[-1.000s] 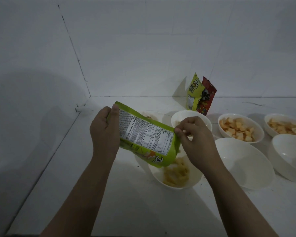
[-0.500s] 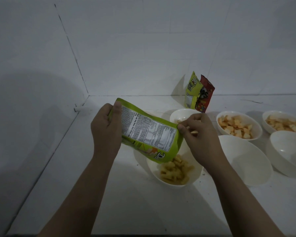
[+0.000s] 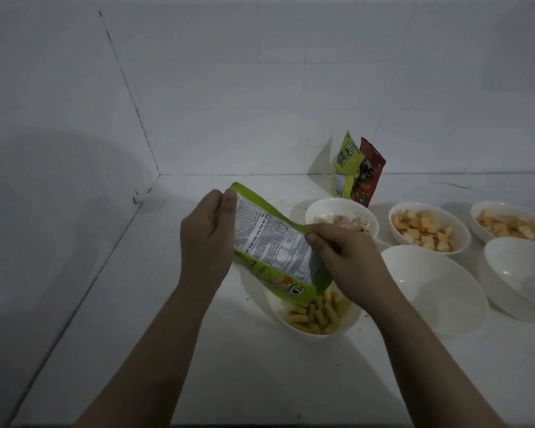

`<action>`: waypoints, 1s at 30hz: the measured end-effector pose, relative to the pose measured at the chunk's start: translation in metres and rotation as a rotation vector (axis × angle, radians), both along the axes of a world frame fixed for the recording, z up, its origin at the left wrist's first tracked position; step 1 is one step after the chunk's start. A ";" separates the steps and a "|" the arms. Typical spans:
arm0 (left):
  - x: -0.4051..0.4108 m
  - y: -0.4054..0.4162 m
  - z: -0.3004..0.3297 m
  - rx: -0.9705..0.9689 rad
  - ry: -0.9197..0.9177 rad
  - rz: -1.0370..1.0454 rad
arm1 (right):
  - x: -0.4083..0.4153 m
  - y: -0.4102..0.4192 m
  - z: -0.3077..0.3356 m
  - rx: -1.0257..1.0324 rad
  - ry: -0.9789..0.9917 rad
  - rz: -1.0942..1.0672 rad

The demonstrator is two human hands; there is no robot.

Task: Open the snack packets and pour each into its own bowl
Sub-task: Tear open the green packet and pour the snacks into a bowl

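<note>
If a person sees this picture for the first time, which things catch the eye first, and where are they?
First, the green packet at the centre, held tilted by the left hand and right hand, mouth down over a white bowl of yellow sticks. Next, two bowls of orange-and-white cubes at the right, and two upright packets against the back wall.

Your single head cam, looking fwd & down, close over counter (image 3: 198, 381), facing corner of tiled wall (image 3: 260, 103)

Lime-green packet (image 3: 278, 251) with white printed label, yellow snack sticks (image 3: 315, 313), white bowl (image 3: 346, 327), red packet (image 3: 369, 177), orange cubes (image 3: 423, 230)
</note>
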State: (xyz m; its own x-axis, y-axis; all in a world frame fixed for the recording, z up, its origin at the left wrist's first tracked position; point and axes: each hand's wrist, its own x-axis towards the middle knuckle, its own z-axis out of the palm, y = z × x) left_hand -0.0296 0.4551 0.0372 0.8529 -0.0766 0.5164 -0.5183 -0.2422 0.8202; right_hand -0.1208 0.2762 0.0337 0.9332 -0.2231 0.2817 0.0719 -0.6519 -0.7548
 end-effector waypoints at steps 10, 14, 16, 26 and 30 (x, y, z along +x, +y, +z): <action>0.002 0.004 -0.023 -0.012 0.017 -0.169 | -0.008 -0.013 -0.008 0.240 -0.077 -0.141; -0.001 -0.008 -0.026 -0.289 0.327 -0.416 | -0.010 -0.012 -0.008 0.332 -0.115 -0.198; -0.005 -0.013 -0.028 -0.373 0.459 -0.534 | -0.011 -0.011 -0.010 0.360 -0.091 -0.177; -0.007 -0.030 -0.018 -0.425 0.486 -0.562 | -0.022 -0.004 -0.009 0.418 -0.016 -0.173; -0.006 -0.032 -0.014 -0.429 0.492 -0.567 | -0.025 -0.006 -0.003 0.473 -0.006 -0.133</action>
